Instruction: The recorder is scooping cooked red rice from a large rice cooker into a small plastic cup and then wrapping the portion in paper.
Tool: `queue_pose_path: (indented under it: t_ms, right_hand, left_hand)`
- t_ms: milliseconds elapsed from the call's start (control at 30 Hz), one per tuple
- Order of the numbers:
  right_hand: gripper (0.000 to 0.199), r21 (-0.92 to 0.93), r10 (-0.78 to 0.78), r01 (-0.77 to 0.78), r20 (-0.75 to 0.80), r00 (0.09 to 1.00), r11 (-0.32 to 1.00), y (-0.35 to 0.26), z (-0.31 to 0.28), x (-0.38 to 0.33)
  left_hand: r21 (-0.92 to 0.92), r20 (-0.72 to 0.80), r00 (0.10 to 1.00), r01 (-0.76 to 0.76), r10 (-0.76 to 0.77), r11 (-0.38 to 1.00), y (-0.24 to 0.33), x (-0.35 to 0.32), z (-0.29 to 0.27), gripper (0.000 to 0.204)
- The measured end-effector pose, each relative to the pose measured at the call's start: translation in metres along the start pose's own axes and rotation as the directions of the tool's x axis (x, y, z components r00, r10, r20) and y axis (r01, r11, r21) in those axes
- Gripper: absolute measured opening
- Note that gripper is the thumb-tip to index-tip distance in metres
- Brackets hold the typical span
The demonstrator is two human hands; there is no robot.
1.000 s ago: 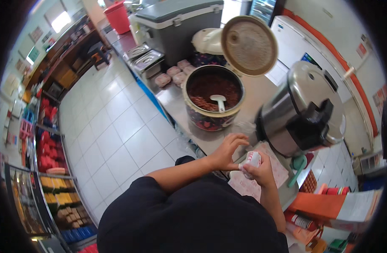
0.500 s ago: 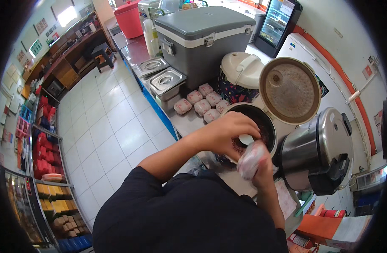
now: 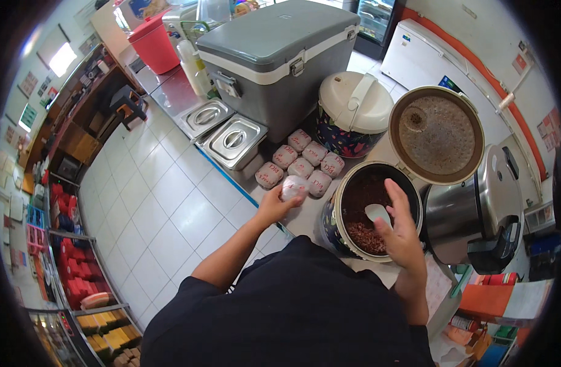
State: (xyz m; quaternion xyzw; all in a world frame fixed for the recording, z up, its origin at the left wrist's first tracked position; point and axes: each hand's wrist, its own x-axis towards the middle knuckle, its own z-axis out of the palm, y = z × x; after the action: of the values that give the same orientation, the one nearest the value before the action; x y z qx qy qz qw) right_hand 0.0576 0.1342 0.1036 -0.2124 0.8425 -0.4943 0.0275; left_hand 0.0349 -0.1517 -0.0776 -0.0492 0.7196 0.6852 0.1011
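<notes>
My left hand [image 3: 274,207] grips a round paper-wrapped rice packet [image 3: 294,186] at the near edge of a cluster of similar wrapped packets [image 3: 300,168] on the metal counter. My right hand [image 3: 404,235] is open, fingers stretched up and apart, over the right rim of an open rice pot [image 3: 332,223]. Reddish-brown rice [image 3: 367,237] lies inside the pot. A white rice paddle [image 3: 377,212] rests in it, partly hidden by my right hand. The pot's round lid [image 3: 442,134] stands swung back, its inner face moist.
Behind the packets stand a closed dark floral pot [image 3: 354,110] and a large grey cooler box [image 3: 280,55]. Two lidded steel pans [image 3: 234,140] sit along the left counter edge. A steel rice cooker [image 3: 454,220] stands at the right. Tiled floor [image 3: 170,214] lies left of the counter.
My hands were together over the pot around the wrapped packet. Now my left hand has carried it left to the other packets, and my right hand has let go and opened.
</notes>
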Motion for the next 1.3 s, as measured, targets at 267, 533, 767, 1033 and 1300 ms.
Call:
queue_pose_path:
  t_ms: [267, 533, 767, 1033, 1300]
  right_hand:
    - [0.06, 0.16, 0.238, -0.227, -0.047, 0.97, 0.96, 0.016, -0.017, -0.012]
    - [0.057, 0.278, 0.331, -0.263, -0.235, 0.914, 0.924, 0.045, -0.036, -0.039]
    - [0.047, 0.341, 0.348, -0.247, -0.278, 0.895, 0.907, 0.048, -0.048, -0.031]
    - [0.02, -0.079, 0.327, -0.411, -0.479, 0.815, 0.908, 0.076, -0.072, -0.034]
    - [0.027, -0.606, 0.241, -0.516, -0.478, 0.845, 0.606, 0.222, -0.043, -0.123]
  left_hand:
    - [0.495, -0.28, 0.944, -0.013, 0.174, 0.869, -0.053, 0.03, -0.008, 0.054]
    - [0.895, 0.063, 0.95, -0.189, 0.305, 0.404, 0.012, 0.001, 0.011, 0.058]
    - [0.942, 0.161, 0.937, -0.24, 0.31, 0.236, -0.049, 0.02, 0.009, 0.049]
    - [0.961, 0.147, 0.952, -0.201, 0.267, 0.188, -0.053, 0.028, 0.0, 0.053]
    - [0.94, 0.215, 0.929, -0.281, 0.302, 0.194, -0.058, 0.032, -0.007, 0.059]
